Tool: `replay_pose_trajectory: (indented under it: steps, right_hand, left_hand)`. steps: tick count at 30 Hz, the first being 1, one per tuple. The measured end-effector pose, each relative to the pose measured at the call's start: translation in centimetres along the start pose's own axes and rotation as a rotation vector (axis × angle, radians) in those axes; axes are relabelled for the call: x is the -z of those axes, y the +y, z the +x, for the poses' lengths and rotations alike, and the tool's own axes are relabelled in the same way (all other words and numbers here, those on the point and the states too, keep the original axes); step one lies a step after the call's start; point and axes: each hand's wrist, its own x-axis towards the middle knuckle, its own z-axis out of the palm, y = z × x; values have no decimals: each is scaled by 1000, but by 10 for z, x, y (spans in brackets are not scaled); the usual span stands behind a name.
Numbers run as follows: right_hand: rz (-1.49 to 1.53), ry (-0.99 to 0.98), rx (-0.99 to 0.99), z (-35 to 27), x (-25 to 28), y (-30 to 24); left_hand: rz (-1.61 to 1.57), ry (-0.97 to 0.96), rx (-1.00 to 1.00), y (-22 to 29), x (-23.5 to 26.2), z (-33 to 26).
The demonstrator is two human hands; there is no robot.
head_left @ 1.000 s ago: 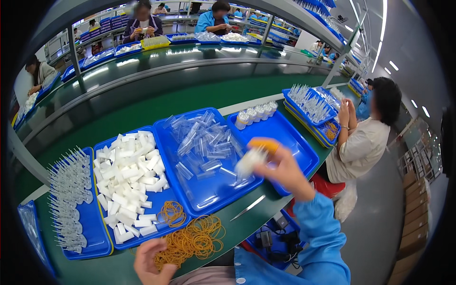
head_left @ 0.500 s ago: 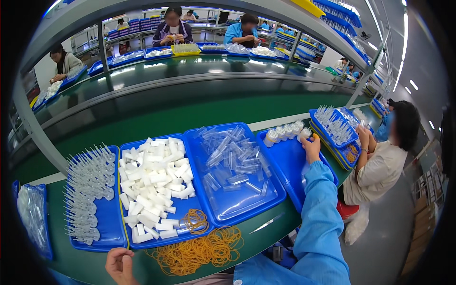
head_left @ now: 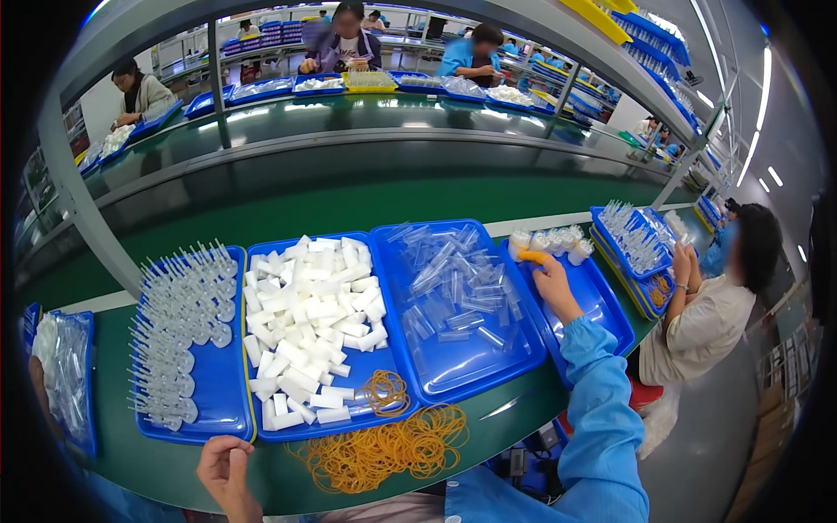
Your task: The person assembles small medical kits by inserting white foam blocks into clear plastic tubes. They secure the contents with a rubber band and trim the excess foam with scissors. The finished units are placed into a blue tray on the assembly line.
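Note:
My right hand [head_left: 554, 286] reaches into the right-hand blue tray [head_left: 606, 318]. Its index finger, in an orange finger cover [head_left: 540, 259], lies stretched against the left end of a row of capped, whitish small bundles [head_left: 558, 240]; their exact kind is unclear. Low at the table's near edge, my left hand [head_left: 228, 475] is closed, thumb and fingers curled together, with nothing visible in it. Beside it lies a heap of yellow-brown rubber bands [head_left: 384, 449]. Short white cylinders [head_left: 314, 305] fill the tray above, with a few rubber bands [head_left: 384, 394] in its near corner.
A blue tray [head_left: 453, 383] holds clear plastic tubes [head_left: 462, 288]. Another at left has clear stemmed parts with round bases [head_left: 187, 327]. Bagged parts [head_left: 65, 375] lie far left. A co-worker [head_left: 719, 301] sits at right beside stacked trays [head_left: 641, 283]. Beyond runs a green belt [head_left: 375, 196].
My right hand has moved from the right end of the bundle row to its left end, leaving the right end uncovered. My left hand's fingers have drawn closer together. The whole view has shifted slightly.

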Motion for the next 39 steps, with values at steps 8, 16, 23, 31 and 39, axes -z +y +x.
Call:
replay_pose_trajectory:
  steps: [8, 16, 23, 31, 39]
  right_hand:
    - [-85, 124, 117, -3, 3, -10]
    - [133, -424, 303, -59, -72, -173]
    - [-346, -487, 785, -103, -137, -218]
    - [-435, -425, 771, -99, -155, -202]
    - [90, -522, 525, -119, -108, -230]
  left_hand:
    - [62, 73, 4, -19, 36, 0]
    - [1066, 78, -506, -21, 54, 77]
    - [1226, 83, -493, -15, 64, 87]
    - [637, 212, -328, 3, 56, 52]
    - [860, -108, -352, 16, 45, 11]
